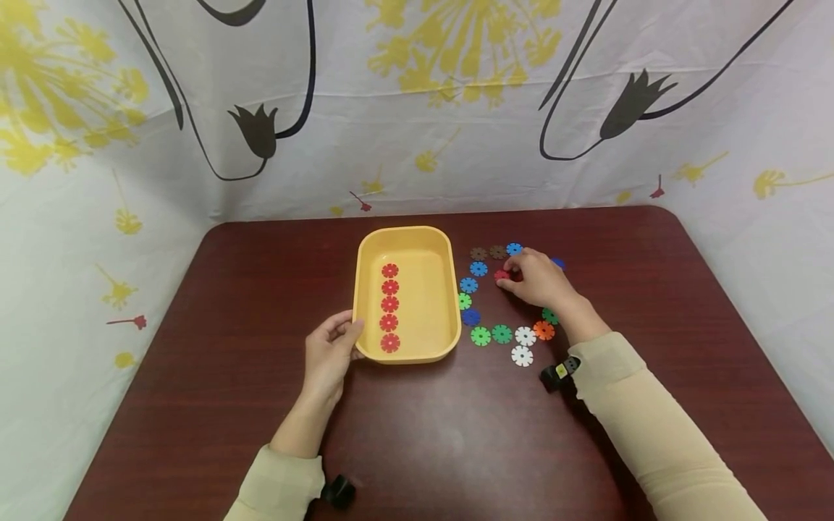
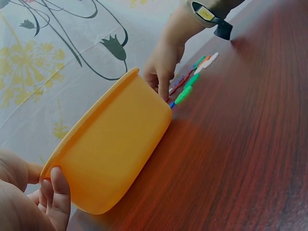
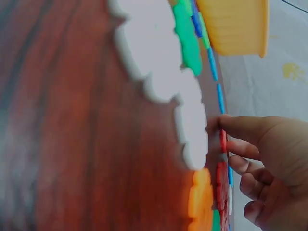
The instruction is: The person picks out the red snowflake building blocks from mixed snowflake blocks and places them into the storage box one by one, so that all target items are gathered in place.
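My left hand (image 1: 331, 354) grips the near-left corner of a yellow plastic tray (image 1: 423, 357), thumb over the rim and fingers at the outer wall. Inside, along its left side, lies a column of several red snowflake discs (image 1: 389, 304), notched and flat. To the right of the tray, my right hand (image 1: 539, 280) pinches another red snowflake disc (image 1: 501, 275) between thumb and fingertips, low over the table. The right wrist view shows this red disc (image 3: 223, 140) edge-on at the fingertips. The right palm and forearm hide part of the table there.
Around the right hand lie loose discs: brown (image 1: 478, 253), light blue (image 1: 468, 285), dark blue (image 1: 470, 317), light green (image 1: 481, 336), green (image 1: 502, 333), white (image 1: 522, 355) and orange (image 1: 544, 331). They rest on a dark red-brown wooden table (image 1: 274, 289). A patterned cloth (image 1: 365, 137) hangs behind it.
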Demonstrator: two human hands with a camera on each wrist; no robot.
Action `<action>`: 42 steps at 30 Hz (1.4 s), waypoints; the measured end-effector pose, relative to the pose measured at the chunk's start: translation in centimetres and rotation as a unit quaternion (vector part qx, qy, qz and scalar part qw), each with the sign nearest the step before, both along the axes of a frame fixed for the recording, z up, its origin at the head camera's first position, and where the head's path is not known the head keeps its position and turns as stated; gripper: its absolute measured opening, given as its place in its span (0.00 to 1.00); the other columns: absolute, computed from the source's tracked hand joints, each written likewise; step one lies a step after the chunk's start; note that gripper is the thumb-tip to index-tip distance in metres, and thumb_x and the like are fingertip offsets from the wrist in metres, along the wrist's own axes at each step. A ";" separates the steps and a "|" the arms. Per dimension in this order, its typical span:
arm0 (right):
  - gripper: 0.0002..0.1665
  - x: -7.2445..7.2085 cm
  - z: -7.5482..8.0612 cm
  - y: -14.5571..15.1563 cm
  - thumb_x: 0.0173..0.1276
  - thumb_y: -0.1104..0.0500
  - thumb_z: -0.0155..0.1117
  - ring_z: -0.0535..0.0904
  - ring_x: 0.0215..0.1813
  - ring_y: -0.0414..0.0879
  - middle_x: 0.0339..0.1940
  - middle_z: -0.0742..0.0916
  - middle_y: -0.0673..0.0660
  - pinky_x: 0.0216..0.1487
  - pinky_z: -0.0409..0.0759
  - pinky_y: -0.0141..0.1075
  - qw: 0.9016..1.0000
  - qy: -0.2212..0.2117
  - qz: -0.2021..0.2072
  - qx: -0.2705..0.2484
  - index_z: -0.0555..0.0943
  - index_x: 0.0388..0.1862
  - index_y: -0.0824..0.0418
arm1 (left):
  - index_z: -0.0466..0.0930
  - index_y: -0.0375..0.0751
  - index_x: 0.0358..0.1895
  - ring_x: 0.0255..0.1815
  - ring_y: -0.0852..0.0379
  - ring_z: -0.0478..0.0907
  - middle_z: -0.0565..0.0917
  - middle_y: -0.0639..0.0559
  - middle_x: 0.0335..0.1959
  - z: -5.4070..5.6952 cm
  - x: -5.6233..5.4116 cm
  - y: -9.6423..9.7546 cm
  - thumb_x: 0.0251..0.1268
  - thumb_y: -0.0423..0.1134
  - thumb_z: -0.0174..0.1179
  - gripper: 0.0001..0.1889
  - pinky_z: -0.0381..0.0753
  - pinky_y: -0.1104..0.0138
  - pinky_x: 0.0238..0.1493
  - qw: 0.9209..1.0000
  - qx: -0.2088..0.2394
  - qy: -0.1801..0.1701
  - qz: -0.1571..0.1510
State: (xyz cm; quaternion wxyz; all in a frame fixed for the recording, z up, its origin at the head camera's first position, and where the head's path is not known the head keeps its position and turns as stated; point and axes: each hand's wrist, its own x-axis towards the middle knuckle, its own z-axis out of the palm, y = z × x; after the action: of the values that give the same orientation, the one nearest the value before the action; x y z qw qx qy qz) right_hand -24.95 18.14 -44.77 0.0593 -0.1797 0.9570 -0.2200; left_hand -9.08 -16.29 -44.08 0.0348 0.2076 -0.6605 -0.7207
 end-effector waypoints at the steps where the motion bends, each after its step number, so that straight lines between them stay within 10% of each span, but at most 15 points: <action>1: 0.20 0.0 0.1 -0.1 0.70 0.51 0.71 0.77 0.47 0.57 0.48 0.81 0.64 0.49 0.81 0.53 1.000 -0.003 0.001 0.000 0.83 0.48 0.67 | 0.80 0.31 0.57 0.27 0.58 0.77 0.76 0.48 0.36 0.0 0.0 0.0 0.71 0.34 0.64 0.16 0.82 0.73 0.25 1.000 0.000 -0.001 0.000; 19: 0.22 -0.8 0.8 -0.1 0.70 0.51 0.70 0.72 0.52 0.59 0.55 0.76 0.65 0.51 0.77 0.53 0.997 -0.077 0.012 0.010 0.78 0.50 0.66 | 0.80 0.30 0.58 0.25 0.59 0.77 0.77 0.47 0.36 -0.1 0.0 0.0 0.72 0.34 0.63 0.16 0.81 0.73 0.24 1.000 -0.003 0.004 -0.001; 31: 0.18 -0.5 1.0 -0.5 0.69 0.56 0.72 0.72 0.29 0.51 0.28 0.78 0.58 0.33 0.72 0.42 0.996 -0.080 0.022 -0.033 0.72 0.43 0.63 | 0.79 0.30 0.59 0.25 0.59 0.77 0.77 0.47 0.37 0.0 0.1 0.0 0.72 0.34 0.63 0.17 0.82 0.73 0.25 1.000 -0.008 0.001 -0.001; 42: 0.24 -0.3 0.3 -0.4 0.68 0.54 0.73 0.78 0.40 0.53 0.36 0.84 0.58 0.42 0.82 0.46 0.997 -0.062 0.026 -0.035 0.79 0.56 0.67 | 0.79 0.31 0.59 0.24 0.60 0.76 0.77 0.48 0.36 -0.1 0.1 0.1 0.72 0.35 0.63 0.16 0.81 0.73 0.24 1.000 0.000 0.001 0.001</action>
State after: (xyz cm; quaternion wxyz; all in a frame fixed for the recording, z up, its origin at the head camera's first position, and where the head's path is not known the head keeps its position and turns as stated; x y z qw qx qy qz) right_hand -25.29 17.72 -44.42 0.1177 -0.1927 0.9382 -0.2623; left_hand -8.98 -16.19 -44.15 0.0360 0.2077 -0.6602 -0.7209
